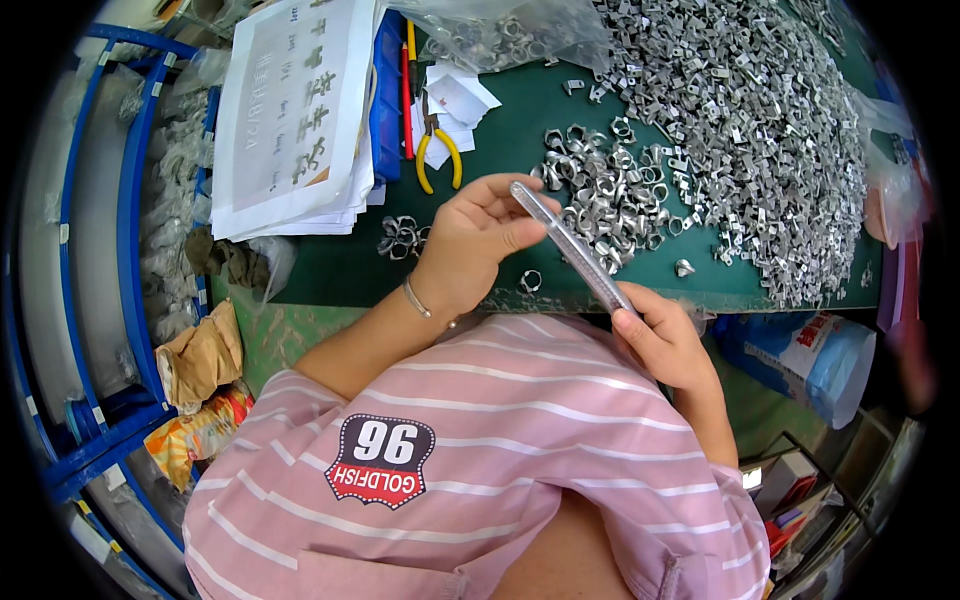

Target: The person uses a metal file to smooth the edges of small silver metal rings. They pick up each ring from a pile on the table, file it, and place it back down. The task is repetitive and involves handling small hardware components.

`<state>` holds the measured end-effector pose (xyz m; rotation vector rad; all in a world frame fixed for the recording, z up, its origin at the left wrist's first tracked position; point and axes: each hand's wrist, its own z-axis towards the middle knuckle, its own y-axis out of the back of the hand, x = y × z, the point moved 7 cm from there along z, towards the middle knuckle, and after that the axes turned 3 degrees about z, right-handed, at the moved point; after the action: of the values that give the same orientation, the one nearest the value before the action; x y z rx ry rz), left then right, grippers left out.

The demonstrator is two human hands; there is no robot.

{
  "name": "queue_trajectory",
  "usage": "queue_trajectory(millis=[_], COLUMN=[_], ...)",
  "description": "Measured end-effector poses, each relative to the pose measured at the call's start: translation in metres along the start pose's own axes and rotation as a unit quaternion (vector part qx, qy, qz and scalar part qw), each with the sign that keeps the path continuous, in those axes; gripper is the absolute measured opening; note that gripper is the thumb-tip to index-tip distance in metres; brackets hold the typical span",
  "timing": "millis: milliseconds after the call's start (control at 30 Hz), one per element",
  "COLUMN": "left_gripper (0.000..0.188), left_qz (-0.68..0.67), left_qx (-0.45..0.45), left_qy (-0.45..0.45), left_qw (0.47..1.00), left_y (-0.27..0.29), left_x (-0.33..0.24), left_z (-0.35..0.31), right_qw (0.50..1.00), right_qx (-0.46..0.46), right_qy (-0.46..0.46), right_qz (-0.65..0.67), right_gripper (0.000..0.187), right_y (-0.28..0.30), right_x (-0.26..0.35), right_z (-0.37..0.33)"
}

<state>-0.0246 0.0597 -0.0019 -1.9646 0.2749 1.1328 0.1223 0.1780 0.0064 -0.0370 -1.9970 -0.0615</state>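
A slim phone in a clear case (572,245) is held tilted over the table's front edge, seen nearly edge-on, so its faces are hidden. My left hand (478,235) is closed at its upper end, the thumb on one side and fingertips showing past the other. At the lower end my right hand (660,335) grips it between thumb and fingers. Just beyond the phone lies a pile of shiny metal rings (615,200), shaped like small clamps. One loose metal ring (531,281) rests below my left hand, and a few more rings (402,236) sit beside my left wrist.
A large heap of small metal brackets (740,130) covers the right of the green table (340,270). Yellow-handled pliers (437,150), paper scraps and a blue bin (387,100) are at the back. Stacked printed sheets (290,120) lie left, near a blue shelf rack (140,200).
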Motion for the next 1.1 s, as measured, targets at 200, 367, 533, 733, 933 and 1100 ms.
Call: queue_trajectory(millis=[200, 367, 533, 733, 933, 1100], left_gripper=[0.030, 0.028, 0.018, 0.011, 0.019, 0.012], left_qz=[0.081, 0.189, 0.198, 0.115, 0.607, 0.433], left_qx=[0.065, 0.109, 0.097, -0.123, -0.052, -0.037], left_qy=[0.064, 0.001, 0.041, -0.035, -0.093, -0.063], left_qw=[0.993, 0.976, 0.975, 0.985, 0.787, 0.898], left_y=[-0.005, -0.011, -0.015, 0.034, 0.011, 0.029], left_x=[0.002, -0.002, -0.009, -0.038, -0.014, -0.010], left_z=[-0.003, 0.000, 0.003, 0.043, 0.056, 0.057], right_qw=[0.998, 0.996, 0.993, 0.993, 0.991, 0.992], right_qx=[0.043, 0.063, 0.055, -0.055, -0.061, -0.064], right_qy=[-0.026, -0.027, -0.033, -0.012, -0.019, -0.032], right_qz=[0.038, 0.051, 0.095, 0.102, 0.115, 0.105], right_gripper=[0.029, 0.031, 0.030, 0.035, 0.034, 0.034], right_y=[-0.005, -0.004, -0.003, 0.027, 0.029, 0.029], right_x=[0.001, -0.005, -0.002, -0.021, -0.019, -0.023], right_z=[-0.001, 0.000, -0.003, -0.008, -0.008, -0.011])
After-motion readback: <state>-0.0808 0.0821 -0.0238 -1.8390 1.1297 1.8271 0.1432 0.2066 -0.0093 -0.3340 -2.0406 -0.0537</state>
